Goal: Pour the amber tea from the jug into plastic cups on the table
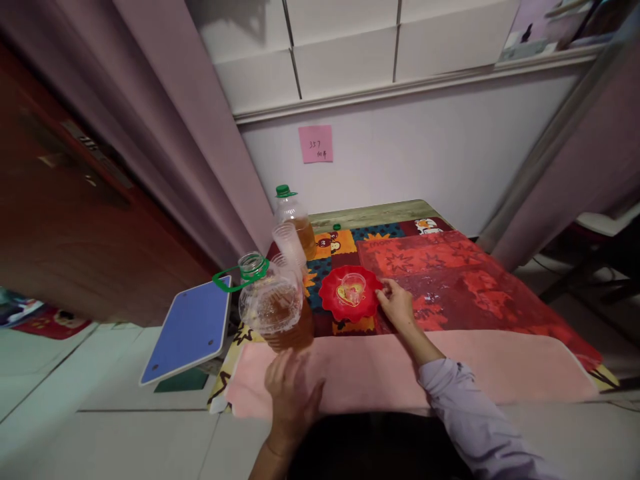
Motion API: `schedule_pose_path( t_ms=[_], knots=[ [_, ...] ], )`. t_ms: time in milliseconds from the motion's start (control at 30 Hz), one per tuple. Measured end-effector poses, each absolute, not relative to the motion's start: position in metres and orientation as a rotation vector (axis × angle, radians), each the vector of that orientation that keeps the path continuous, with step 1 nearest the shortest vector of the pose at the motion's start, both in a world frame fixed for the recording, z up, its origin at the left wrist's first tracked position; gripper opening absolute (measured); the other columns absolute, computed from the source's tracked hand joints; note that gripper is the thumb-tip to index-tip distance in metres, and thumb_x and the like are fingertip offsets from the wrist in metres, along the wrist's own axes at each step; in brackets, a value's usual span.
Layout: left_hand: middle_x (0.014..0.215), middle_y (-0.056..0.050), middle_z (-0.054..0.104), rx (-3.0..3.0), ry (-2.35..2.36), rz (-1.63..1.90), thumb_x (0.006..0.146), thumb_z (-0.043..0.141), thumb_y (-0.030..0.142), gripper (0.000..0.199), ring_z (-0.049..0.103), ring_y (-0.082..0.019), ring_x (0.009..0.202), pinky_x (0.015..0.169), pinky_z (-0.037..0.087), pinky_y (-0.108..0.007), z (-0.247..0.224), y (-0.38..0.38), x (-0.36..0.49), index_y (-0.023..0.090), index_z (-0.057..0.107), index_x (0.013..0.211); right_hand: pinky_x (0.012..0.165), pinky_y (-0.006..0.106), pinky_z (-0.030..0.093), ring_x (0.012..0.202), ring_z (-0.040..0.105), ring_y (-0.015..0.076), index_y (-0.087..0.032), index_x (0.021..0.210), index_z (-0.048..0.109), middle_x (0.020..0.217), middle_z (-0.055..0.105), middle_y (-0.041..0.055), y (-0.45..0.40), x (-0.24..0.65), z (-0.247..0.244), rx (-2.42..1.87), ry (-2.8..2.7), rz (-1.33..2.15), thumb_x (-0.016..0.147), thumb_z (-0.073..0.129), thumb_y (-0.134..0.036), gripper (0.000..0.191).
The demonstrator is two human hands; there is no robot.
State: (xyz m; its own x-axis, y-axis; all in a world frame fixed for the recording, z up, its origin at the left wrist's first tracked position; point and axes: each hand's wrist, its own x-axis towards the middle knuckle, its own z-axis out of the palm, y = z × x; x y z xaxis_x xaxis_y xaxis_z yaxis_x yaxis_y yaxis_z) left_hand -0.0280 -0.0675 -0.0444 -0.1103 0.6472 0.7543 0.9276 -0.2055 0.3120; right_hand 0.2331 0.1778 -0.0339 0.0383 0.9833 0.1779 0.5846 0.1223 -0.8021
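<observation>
Red dish: on the table left of my right hand, its right rim pinched between thumb and fingers.
Clear cup: in the dish; I can't make out its contents.
Left hand: slightly blurred, thumb spread from the fingers, near the front bottle; whether they touch, I can't tell.
Rear bottle: partly hidden from me by the cup stack.
</observation>
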Motion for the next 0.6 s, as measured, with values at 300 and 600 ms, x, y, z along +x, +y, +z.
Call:
schedule_pose_path(
  t_ms=[300,600],
  knots=[
    [0.154,-0.021,0.063,-2.012,-2.052,-1.606,0.083,0.087,0.037,0.082,0.059,-0.039,0.148,0.126,0.045,-0.063,-0.006,0.054,0.054,0.020,0.051,0.155,0.074,0.035,0.051,0.079,0.076,0.0269,-0.019,0.131,0.076,0.092,0.083,0.0081,0.167,0.239,-0.038,-1.567,-1.607,0.598,0.095,0.060,-0.054,0.052],
    [0.155,-0.024,0.062,-1.958,-2.324,-1.709,0.069,0.081,0.015,0.106,0.062,-0.039,0.145,0.121,0.050,-0.056,-0.013,0.153,0.070,0.017,0.037,0.166,0.072,0.033,0.047,0.087,0.077,0.0268,-0.022,0.138,0.073,0.102,0.085,0.0083,0.159,0.236,-0.038,-1.645,-1.659,0.570,0.100,0.058,-0.048,0.048]
  ],
)
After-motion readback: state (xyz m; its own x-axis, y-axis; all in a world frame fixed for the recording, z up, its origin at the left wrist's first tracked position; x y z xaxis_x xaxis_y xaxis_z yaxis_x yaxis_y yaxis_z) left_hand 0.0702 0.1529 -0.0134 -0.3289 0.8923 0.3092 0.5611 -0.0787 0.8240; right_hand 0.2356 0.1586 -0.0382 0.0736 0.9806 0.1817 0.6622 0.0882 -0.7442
